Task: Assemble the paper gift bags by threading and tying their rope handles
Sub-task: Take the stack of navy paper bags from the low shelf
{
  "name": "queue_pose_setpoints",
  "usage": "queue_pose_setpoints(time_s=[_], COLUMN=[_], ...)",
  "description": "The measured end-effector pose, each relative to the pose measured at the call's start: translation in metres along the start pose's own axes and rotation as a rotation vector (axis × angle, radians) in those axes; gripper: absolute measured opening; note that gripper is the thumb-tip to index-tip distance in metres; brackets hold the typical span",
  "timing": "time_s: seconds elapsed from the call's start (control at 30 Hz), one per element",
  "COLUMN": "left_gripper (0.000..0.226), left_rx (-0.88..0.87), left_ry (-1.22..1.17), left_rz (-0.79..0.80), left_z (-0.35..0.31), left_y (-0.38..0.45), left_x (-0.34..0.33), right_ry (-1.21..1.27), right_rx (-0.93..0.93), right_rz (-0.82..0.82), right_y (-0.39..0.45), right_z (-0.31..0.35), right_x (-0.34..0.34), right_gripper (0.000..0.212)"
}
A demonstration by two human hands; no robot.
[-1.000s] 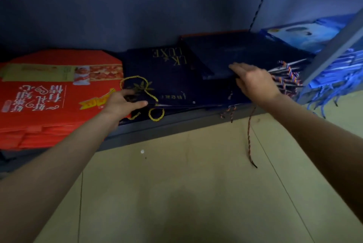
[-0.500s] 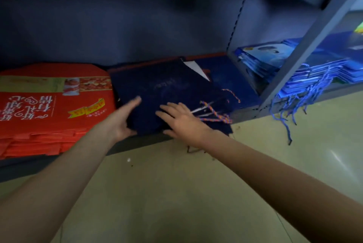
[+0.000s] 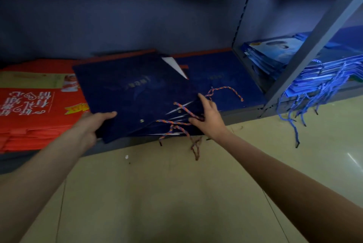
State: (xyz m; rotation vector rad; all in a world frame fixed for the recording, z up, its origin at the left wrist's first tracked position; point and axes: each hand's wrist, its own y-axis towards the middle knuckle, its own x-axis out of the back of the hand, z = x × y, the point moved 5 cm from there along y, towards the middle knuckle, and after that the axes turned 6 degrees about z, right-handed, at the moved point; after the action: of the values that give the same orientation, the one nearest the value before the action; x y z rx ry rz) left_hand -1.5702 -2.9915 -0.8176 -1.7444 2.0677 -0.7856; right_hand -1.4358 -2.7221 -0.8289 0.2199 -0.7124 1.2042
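Note:
A stack of flat navy paper gift bags (image 3: 135, 93) lies on the low shelf, tilted, its near corner over the shelf edge. My left hand (image 3: 92, 125) grips the stack's near left edge, thumb on top. My right hand (image 3: 208, 118) holds the stack's right side, fingers among the multicoloured rope handles (image 3: 182, 110) that run through the bags' eyelets. Loose rope ends (image 3: 196, 146) hang down over the shelf edge toward the floor.
A pile of red printed bags (image 3: 37, 109) lies to the left on the same shelf. More navy bags (image 3: 225, 77) lie behind to the right. A grey shelf post (image 3: 306, 54) separates a stack of blue bags (image 3: 275, 52) with blue cords (image 3: 306, 105). Beige floor (image 3: 157, 193) below.
Both hands have taken hold of the navy stack's sides and pulled it toward the shelf edge, turning it. The view has shifted left and closer.

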Motion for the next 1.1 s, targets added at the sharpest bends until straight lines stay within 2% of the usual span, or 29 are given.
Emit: queue_pose_setpoints(time_s=[0.13,0.17,0.23,0.27,0.3,0.4,0.5,0.57,0.63,0.73,0.77,0.9,1.03,1.1], left_gripper=[0.057,0.063,0.084,0.093,0.100,0.110,0.104,0.101,0.100,0.099,0.098,0.098,0.100,0.101], left_rx=[-0.045,-0.058,-0.094,-0.121,-0.148,-0.163,-0.132,-0.132,-0.133,-0.115,-0.110,-0.112,-0.094,-0.096], left_ry=[0.148,0.185,0.272,0.320,0.355,0.449,0.487,0.512,0.524,0.545,0.555,0.513,0.531,0.512], left_rz=[-0.069,-0.074,-0.103,-0.131,-0.148,-0.128,-0.098,-0.101,-0.100,-0.112,-0.117,-0.110,-0.106,-0.085], left_z=[0.009,0.011,0.010,0.008,0.005,-0.001,-0.003,-0.009,-0.013,-0.010,-0.008,-0.006,-0.007,-0.005], left_y=[0.002,0.004,0.005,0.004,0.005,0.010,0.017,0.019,0.022,0.023,0.023,0.024,0.023,0.023], left_x=[0.051,0.052,0.048,0.045,0.041,0.033,0.033,0.034,0.036,0.039,0.039,0.039,0.040,0.041], right_ry=[0.034,0.045,-0.033,-0.174,-0.383,-0.943,-1.187,-1.264,-1.229,-0.890,-0.848,-0.855,-0.809,-0.862], right_rx=[0.107,0.119,0.089,0.046,-0.012,-0.064,0.082,0.218,0.314,0.363,0.344,0.314,0.280,0.281], right_rz=[0.175,0.145,-0.091,-0.190,-0.192,0.084,0.045,0.099,0.111,-0.177,-0.224,-0.223,-0.236,-0.119], right_y=[0.009,0.011,0.017,0.020,0.021,0.027,0.044,0.053,0.054,0.065,0.070,0.082,0.080,0.074], right_z=[0.022,0.020,0.002,-0.009,-0.020,-0.043,-0.030,-0.017,0.002,0.050,0.064,0.096,0.085,0.069], right_x=[-0.024,-0.018,0.012,0.026,0.035,0.031,0.031,0.037,0.059,0.118,0.134,0.152,0.150,0.136], right_gripper=[0.061,0.051,0.037,0.036,0.041,0.064,0.058,0.044,0.033,0.029,0.028,0.031,0.032,0.031])
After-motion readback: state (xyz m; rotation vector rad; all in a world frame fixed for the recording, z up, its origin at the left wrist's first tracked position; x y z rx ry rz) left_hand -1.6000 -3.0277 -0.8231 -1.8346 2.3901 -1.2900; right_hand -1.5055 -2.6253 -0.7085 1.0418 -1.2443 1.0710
